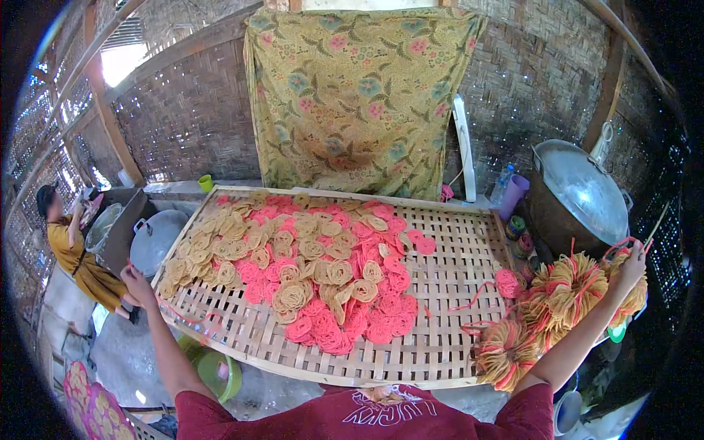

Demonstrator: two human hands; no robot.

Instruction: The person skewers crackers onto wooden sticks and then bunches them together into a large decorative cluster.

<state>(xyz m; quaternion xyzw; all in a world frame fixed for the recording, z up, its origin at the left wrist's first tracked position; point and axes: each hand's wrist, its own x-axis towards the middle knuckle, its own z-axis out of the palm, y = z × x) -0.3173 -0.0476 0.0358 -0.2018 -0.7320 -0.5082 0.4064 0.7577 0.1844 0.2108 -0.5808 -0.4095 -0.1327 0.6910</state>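
Observation:
A woven bamboo tray (440, 330) lies before me, with pink and tan coiled, lacy crackers (311, 247) spread over its left and middle. My left hand (137, 283) is raised past the tray's left edge, its fingers closed on a thin red plastic string (190, 316) that trails back over the rim. Out to the right, my right hand (632, 267) grips a red plastic strand (619, 243). A thin stick (657, 223) rises beside that hand; whether it is held is unclear. Under my right forearm sit tied bundles of tan crackers (566, 289) with red string among them.
A ball of pink string (509, 283) rests on the tray's right side. A big lidded metal pot (583, 192) stands behind the bundles. Another lidded pot (162, 239) and a person in a mustard garment (82, 253) are at the left. A green basin (220, 377) sits below the tray.

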